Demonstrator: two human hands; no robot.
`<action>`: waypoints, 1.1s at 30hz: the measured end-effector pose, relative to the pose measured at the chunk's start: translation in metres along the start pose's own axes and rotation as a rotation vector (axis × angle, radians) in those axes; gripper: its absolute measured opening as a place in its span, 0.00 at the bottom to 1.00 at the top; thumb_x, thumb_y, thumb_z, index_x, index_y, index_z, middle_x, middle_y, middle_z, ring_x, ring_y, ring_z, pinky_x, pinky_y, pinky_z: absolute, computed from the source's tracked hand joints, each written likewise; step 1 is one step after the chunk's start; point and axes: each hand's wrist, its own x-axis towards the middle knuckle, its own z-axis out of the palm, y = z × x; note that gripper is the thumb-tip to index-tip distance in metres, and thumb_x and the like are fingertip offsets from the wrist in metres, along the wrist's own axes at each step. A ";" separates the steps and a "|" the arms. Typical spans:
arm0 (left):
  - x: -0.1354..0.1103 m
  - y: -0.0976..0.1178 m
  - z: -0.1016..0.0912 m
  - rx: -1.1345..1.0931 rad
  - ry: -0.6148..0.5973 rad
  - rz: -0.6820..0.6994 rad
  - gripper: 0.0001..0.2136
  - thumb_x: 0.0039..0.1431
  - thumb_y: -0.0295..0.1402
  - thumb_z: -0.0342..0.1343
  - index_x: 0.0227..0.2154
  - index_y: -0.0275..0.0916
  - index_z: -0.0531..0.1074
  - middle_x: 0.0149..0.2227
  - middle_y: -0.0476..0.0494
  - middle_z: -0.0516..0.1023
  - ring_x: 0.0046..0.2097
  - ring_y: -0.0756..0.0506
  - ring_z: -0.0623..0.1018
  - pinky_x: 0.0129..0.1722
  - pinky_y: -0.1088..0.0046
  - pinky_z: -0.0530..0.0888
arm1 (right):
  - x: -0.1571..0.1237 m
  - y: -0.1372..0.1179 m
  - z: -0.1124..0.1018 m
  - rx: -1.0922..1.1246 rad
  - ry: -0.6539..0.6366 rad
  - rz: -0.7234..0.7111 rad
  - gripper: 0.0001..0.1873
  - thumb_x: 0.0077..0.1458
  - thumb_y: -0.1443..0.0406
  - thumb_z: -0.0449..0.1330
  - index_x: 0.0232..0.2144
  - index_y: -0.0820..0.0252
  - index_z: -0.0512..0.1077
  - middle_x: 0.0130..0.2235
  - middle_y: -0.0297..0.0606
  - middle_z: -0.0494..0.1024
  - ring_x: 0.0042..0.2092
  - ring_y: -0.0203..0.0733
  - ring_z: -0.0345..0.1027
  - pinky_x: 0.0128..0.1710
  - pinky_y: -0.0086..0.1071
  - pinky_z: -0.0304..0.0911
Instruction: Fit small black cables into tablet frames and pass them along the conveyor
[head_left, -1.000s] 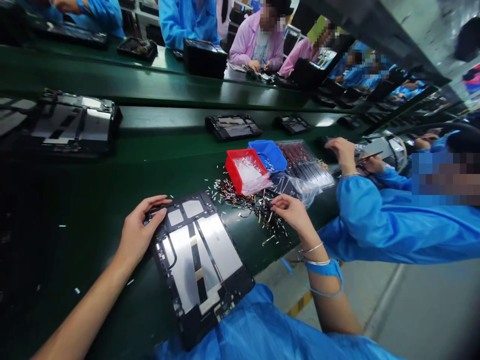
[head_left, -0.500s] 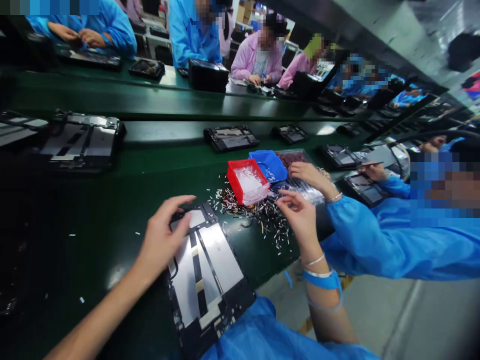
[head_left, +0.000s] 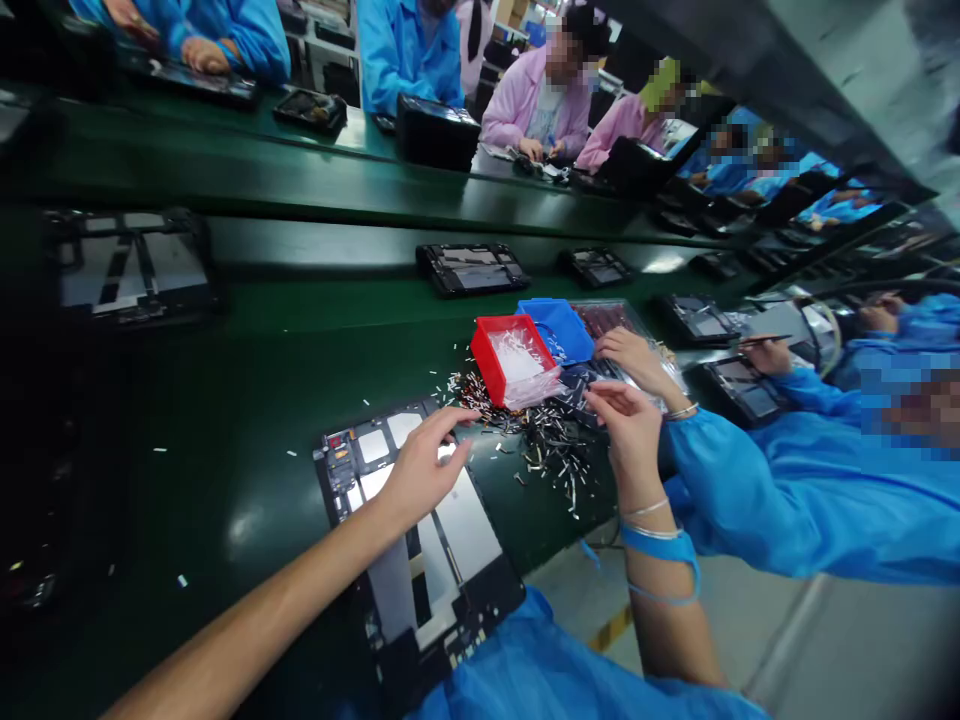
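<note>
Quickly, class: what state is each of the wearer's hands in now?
Left hand: open, over the opened tablet.
Right hand: pinched closed; whether it holds anything cannot be told.

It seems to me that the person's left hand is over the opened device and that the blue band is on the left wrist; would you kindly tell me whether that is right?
Not quite: the blue band is on the right wrist, below the right hand, as the head view shows. The left hand is indeed over the opened device.
</note>
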 end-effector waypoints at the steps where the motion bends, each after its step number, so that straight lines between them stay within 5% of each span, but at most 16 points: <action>1: 0.000 0.001 0.000 -0.015 -0.005 -0.012 0.14 0.57 0.27 0.51 0.45 0.39 0.72 0.46 0.41 0.77 0.39 0.46 0.75 0.42 0.65 0.73 | -0.004 -0.005 0.005 0.012 0.018 -0.009 0.12 0.38 0.59 0.66 0.26 0.58 0.74 0.25 0.34 0.76 0.26 0.37 0.67 0.22 0.29 0.58; 8: 0.002 0.013 0.002 -0.183 -0.052 -0.106 0.17 0.55 0.29 0.55 0.49 0.40 0.69 0.51 0.38 0.74 0.51 0.42 0.74 0.44 0.67 0.74 | -0.052 -0.051 0.055 0.203 -0.245 -0.143 0.03 0.45 0.69 0.64 0.23 0.56 0.75 0.28 0.34 0.78 0.33 0.38 0.72 0.31 0.31 0.65; 14: 0.005 0.016 0.002 -0.392 -0.092 -0.287 0.07 0.56 0.30 0.53 0.35 0.33 0.72 0.27 0.41 0.79 0.28 0.47 0.79 0.23 0.77 0.71 | -0.075 -0.061 0.083 0.193 -0.273 -0.191 0.03 0.50 0.69 0.63 0.29 0.55 0.76 0.31 0.34 0.79 0.33 0.37 0.73 0.29 0.30 0.66; 22: 0.008 0.020 -0.005 -0.442 -0.010 -0.334 0.04 0.52 0.26 0.55 0.29 0.34 0.75 0.20 0.49 0.74 0.24 0.51 0.75 0.19 0.81 0.66 | -0.074 -0.068 0.079 -0.195 -0.352 -0.692 0.06 0.56 0.69 0.60 0.30 0.57 0.76 0.30 0.37 0.81 0.33 0.39 0.73 0.32 0.33 0.68; 25: 0.010 0.020 -0.009 -0.450 -0.019 -0.374 0.05 0.51 0.24 0.54 0.30 0.34 0.74 0.24 0.47 0.77 0.23 0.51 0.76 0.17 0.81 0.65 | -0.057 -0.065 0.078 -0.217 -0.359 -0.735 0.07 0.56 0.70 0.58 0.28 0.58 0.75 0.28 0.36 0.80 0.31 0.37 0.73 0.31 0.32 0.68; 30: 0.015 0.019 -0.021 -0.476 0.005 -0.430 0.12 0.54 0.23 0.50 0.42 0.32 0.69 0.31 0.41 0.80 0.25 0.47 0.80 0.16 0.80 0.68 | -0.013 -0.049 0.076 -0.531 -0.042 -0.701 0.09 0.56 0.68 0.56 0.30 0.59 0.76 0.28 0.40 0.80 0.30 0.43 0.71 0.30 0.36 0.66; 33: 0.016 0.019 -0.025 -0.505 0.048 -0.434 0.16 0.55 0.23 0.51 0.48 0.32 0.65 0.31 0.41 0.80 0.28 0.47 0.81 0.18 0.81 0.70 | -0.021 -0.051 0.083 -0.449 -0.158 -0.795 0.07 0.57 0.68 0.57 0.34 0.60 0.76 0.31 0.40 0.81 0.32 0.42 0.72 0.32 0.35 0.67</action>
